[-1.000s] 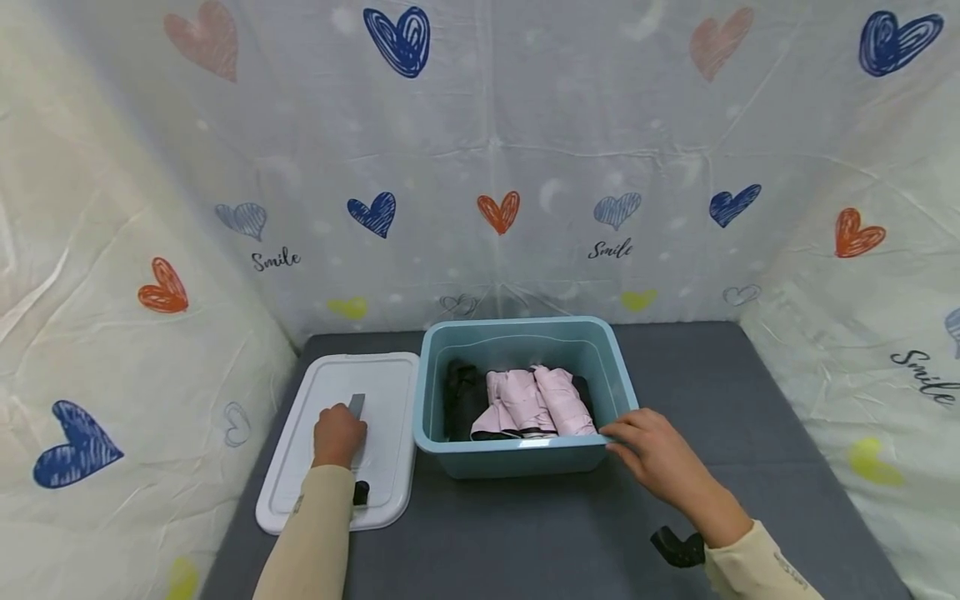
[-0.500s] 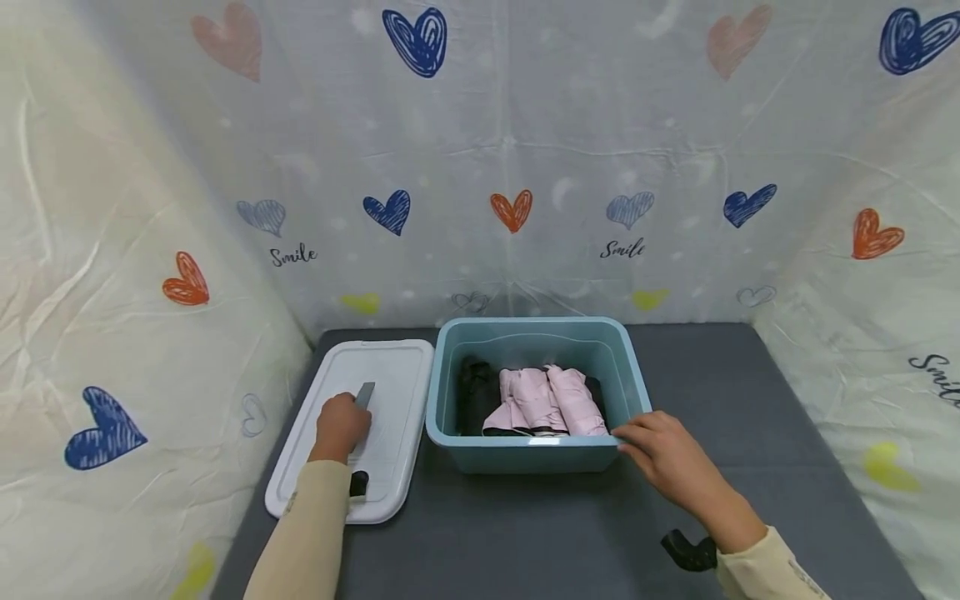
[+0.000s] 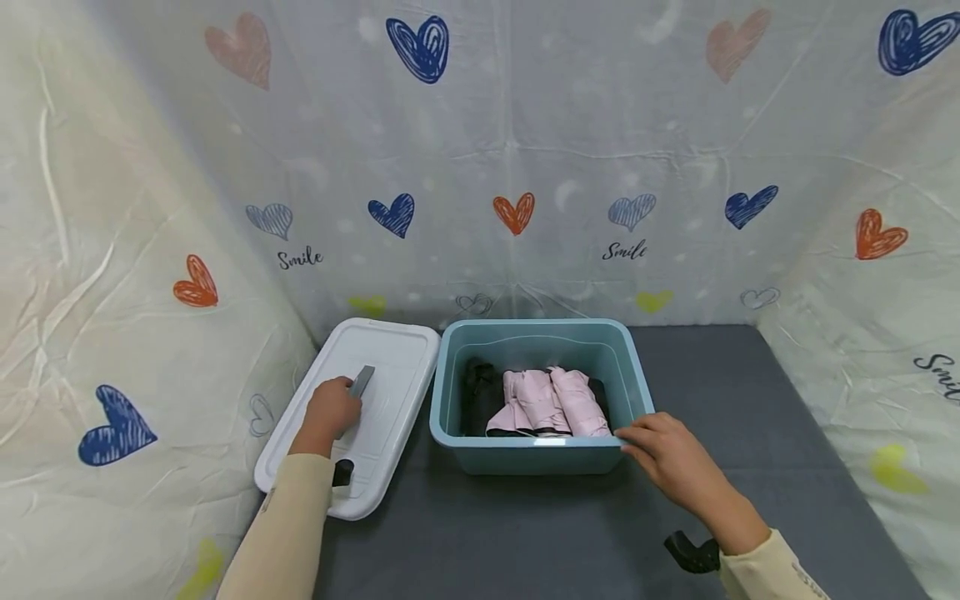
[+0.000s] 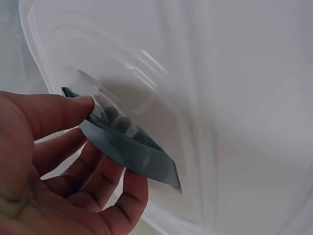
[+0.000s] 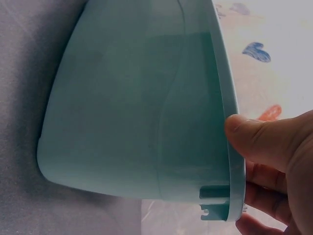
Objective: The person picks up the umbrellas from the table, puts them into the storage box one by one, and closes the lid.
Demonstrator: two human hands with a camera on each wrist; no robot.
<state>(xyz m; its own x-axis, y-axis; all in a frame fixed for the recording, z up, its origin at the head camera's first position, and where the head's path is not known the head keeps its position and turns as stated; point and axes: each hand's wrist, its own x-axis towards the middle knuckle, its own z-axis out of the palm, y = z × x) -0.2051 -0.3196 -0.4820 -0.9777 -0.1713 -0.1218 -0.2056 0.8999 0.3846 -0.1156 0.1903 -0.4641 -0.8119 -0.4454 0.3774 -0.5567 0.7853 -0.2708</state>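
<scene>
In the head view my left hand grips the grey handle on a white lid. The left wrist view has the thumb over the handle and the fingers curled beneath it. Tilted, the lid slants up along the left side of a teal storage box. My right hand pinches the box's near right corner; in the right wrist view its thumb presses the rim. Inside the box lie rolled pale pink garments and dark bundled cloth.
A dark grey cloth covers the table. Behind it hangs a pale curtain printed with hearts, which also runs along the left and right sides. A black strap piece shows at the right wrist.
The lid has risen off the table and tilted, shifting slightly left and away with my left hand. My right hand stays at the box's corner. The head view has turned a little left.
</scene>
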